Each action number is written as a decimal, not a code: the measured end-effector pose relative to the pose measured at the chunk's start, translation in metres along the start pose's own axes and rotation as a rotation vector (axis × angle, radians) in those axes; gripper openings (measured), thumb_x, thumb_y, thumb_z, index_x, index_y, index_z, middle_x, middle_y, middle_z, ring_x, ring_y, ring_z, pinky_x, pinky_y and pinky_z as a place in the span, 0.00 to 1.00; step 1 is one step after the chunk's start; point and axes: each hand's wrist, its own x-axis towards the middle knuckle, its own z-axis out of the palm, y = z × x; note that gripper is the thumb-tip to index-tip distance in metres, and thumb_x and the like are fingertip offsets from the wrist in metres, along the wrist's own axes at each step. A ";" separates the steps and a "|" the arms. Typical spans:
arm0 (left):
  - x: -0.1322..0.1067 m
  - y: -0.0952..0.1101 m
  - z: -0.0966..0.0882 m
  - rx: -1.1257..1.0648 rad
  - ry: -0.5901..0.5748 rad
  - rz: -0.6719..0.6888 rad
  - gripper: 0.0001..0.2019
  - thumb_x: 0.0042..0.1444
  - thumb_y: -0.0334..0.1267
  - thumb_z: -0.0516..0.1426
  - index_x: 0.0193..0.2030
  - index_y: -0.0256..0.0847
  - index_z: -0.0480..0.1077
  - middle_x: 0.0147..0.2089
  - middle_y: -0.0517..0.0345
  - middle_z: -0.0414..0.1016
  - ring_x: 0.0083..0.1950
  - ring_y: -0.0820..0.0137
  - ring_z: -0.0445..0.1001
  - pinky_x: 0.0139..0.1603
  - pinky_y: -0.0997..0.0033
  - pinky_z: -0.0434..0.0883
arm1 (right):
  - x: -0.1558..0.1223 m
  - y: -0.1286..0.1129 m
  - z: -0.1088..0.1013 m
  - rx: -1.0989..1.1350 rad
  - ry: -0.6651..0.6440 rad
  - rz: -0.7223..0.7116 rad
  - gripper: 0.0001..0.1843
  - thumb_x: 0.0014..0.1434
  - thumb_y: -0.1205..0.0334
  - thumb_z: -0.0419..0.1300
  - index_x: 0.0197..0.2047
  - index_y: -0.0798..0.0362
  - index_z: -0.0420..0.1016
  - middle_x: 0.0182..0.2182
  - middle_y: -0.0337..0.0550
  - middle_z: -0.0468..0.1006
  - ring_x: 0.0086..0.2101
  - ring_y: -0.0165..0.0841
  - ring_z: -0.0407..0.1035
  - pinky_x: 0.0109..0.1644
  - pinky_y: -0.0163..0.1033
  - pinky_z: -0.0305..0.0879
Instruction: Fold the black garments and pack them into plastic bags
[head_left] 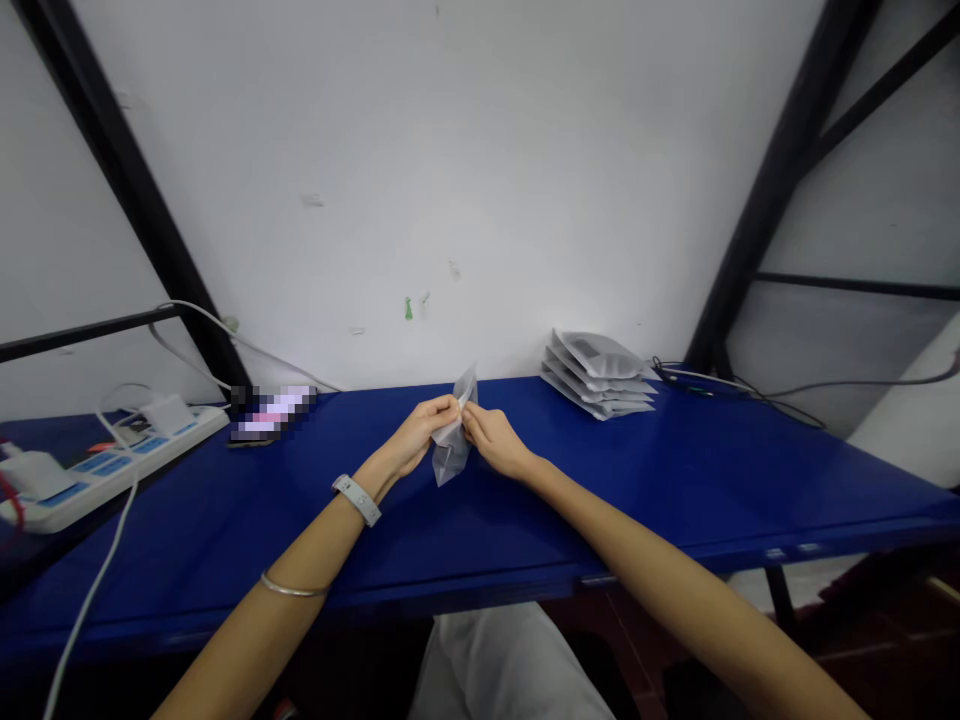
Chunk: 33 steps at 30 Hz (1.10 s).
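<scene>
2 hands — left hand (414, 436), right hand (491, 441) — pinch translucent pouch (451, 452)

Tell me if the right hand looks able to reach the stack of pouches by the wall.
Probably yes. The right hand pinches the pouch, so it must let go first, but the stack of pouches sits just ahead and nothing stands in its path.

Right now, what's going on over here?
A person is pinching the top of a small translucent pouch with their left hand and right hand, holding it just above a blue table. A stack of grey pouches lies toward the table's back edge on the right, and a white power strip sits at the left end.
</scene>
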 end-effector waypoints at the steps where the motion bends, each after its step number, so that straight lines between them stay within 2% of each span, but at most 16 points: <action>1: 0.000 0.000 0.000 -0.001 0.000 0.001 0.11 0.55 0.41 0.60 0.28 0.36 0.67 0.26 0.62 0.68 0.28 0.78 0.66 0.30 0.79 0.61 | 0.000 0.001 0.001 -0.011 0.003 -0.003 0.15 0.68 0.55 0.40 0.30 0.49 0.55 0.21 0.34 0.62 0.22 0.29 0.58 0.29 0.35 0.53; 7: 0.000 0.002 0.002 -0.001 0.003 -0.012 0.11 0.54 0.41 0.61 0.27 0.36 0.66 0.26 0.62 0.67 0.27 0.78 0.65 0.30 0.79 0.61 | 0.000 0.003 0.003 -0.023 0.013 -0.004 0.15 0.68 0.56 0.40 0.30 0.49 0.54 0.20 0.34 0.61 0.21 0.29 0.57 0.29 0.35 0.52; 14: 0.000 0.001 0.000 -0.002 -0.029 -0.002 0.11 0.55 0.41 0.59 0.29 0.37 0.67 0.28 0.59 0.71 0.29 0.75 0.69 0.31 0.77 0.64 | -0.001 -0.007 -0.004 0.153 -0.010 0.040 0.20 0.68 0.53 0.41 0.26 0.51 0.57 0.19 0.34 0.62 0.22 0.28 0.60 0.31 0.34 0.56; 25: -0.001 0.000 0.000 -0.021 0.002 -0.013 0.11 0.54 0.41 0.61 0.28 0.37 0.67 0.26 0.62 0.68 0.28 0.77 0.66 0.31 0.78 0.61 | 0.001 -0.004 -0.002 -0.012 0.003 0.012 0.16 0.67 0.58 0.41 0.28 0.49 0.55 0.20 0.34 0.62 0.21 0.28 0.58 0.29 0.35 0.53; 30: 0.000 0.000 -0.001 -0.015 -0.007 -0.018 0.11 0.54 0.42 0.61 0.29 0.37 0.67 0.28 0.61 0.69 0.29 0.76 0.67 0.32 0.78 0.63 | 0.001 -0.008 -0.001 0.066 0.034 0.047 0.16 0.67 0.59 0.40 0.27 0.49 0.55 0.19 0.33 0.62 0.21 0.28 0.59 0.30 0.34 0.55; 33: 0.001 0.002 -0.002 0.013 0.032 0.004 0.11 0.54 0.42 0.60 0.29 0.36 0.67 0.28 0.60 0.70 0.29 0.76 0.67 0.32 0.77 0.63 | 0.001 -0.010 -0.001 0.073 0.060 0.050 0.15 0.67 0.60 0.42 0.29 0.50 0.58 0.20 0.34 0.63 0.22 0.29 0.61 0.31 0.34 0.56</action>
